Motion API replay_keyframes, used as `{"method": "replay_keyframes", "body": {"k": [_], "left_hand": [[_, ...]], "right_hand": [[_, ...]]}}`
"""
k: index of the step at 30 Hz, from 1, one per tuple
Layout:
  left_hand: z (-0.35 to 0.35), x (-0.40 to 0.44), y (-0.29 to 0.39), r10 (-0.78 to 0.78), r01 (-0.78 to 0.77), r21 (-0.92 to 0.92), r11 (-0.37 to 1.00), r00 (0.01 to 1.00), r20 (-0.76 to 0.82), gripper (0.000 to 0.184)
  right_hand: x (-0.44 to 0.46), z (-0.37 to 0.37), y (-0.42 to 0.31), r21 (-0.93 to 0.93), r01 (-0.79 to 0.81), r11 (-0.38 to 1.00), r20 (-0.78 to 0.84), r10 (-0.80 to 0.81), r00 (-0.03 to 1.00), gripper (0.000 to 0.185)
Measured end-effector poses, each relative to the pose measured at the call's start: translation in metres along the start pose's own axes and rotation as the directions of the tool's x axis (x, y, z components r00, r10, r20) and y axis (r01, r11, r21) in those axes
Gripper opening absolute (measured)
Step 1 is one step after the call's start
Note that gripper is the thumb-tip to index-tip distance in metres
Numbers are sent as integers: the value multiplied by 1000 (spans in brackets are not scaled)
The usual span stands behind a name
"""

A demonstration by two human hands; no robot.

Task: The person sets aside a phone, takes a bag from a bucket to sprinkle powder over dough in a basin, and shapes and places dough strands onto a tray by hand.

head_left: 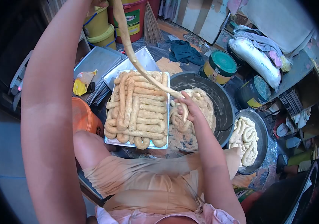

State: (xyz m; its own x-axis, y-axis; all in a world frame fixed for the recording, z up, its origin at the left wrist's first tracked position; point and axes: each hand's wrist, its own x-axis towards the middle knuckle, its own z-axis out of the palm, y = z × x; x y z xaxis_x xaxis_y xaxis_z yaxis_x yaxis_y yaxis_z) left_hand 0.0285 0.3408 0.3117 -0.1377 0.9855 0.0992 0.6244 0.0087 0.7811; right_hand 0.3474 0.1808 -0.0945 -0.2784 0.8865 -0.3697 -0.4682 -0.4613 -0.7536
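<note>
A long rope of dough [139,67] runs from the top edge of the view down to my right hand [190,106], whose fingers are wrapped round its lower part. A short end of it hangs below those fingers. My left arm is raised high; only a bit of my left hand [99,3] shows at the top edge, its fingers cut off. Thick dough ropes [150,114] lie piled in rows on a metal tray [111,141] in front of me. Beside the tray, a wide dark basin [225,112] holds more coiled dough [200,100], partly behind my right hand.
A round pan [263,151] of pale dough strips stands at the right. An orange bucket [86,115] is left of the tray, near stacked metal trays [96,63]. Lidded buckets [223,61], a broom [152,28] and dark cloth [185,51] lie farther back.
</note>
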Motion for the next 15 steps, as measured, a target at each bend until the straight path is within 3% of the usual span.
{"method": "replay_keyframes", "body": {"k": [1, 4, 5, 7, 8, 9, 10, 11, 14, 15], "left_hand": [[2, 0, -9, -33, 33, -14, 999, 999, 11, 47], [14, 4, -36, -130, 132, -51, 990, 991, 35, 49], [16, 8, -44, -111, 115, -143, 983, 993, 35, 49], [20, 16, -59, -70, 76, -323, 943, 997, 30, 50], [22, 20, -67, -52, 57, -410, 910, 998, 23, 51], [28, 21, -73, 108, -117, -484, 867, 993, -47, 49], [32, 25, -82, 151, -154, -504, 850, 987, -48, 44], [35, 30, -90, 194, -192, -523, 830, 980, -51, 40], [52, 14, -107, 424, -360, -480, 800, 905, 28, 26], [63, 6, -123, 492, -394, -429, 812, 859, 143, 34]], "right_hand": [[3, 27, -5, 47, -4, 999, 42, 2, 999, 62], [42, 85, 1, -206, 48, 977, 107, -26, 994, 64], [57, 104, 5, -304, 74, 950, 97, -46, 994, 63], [88, 135, 17, -213, 170, 962, 70, -159, 985, 60], [109, 143, 31, -292, 288, 912, 41, -289, 956, 59], [134, 147, 50, -371, 395, 841, 26, -416, 909, 58], [149, 150, 62, -446, 488, 750, 24, -535, 844, 58], [119, 175, 44, -538, 225, 812, -65, -306, 950, 59], [151, 153, 80, -910, 91, 406, 23, -170, 985, 65], [153, 148, 84, -941, 129, 314, 53, -239, 969, 62]]}}
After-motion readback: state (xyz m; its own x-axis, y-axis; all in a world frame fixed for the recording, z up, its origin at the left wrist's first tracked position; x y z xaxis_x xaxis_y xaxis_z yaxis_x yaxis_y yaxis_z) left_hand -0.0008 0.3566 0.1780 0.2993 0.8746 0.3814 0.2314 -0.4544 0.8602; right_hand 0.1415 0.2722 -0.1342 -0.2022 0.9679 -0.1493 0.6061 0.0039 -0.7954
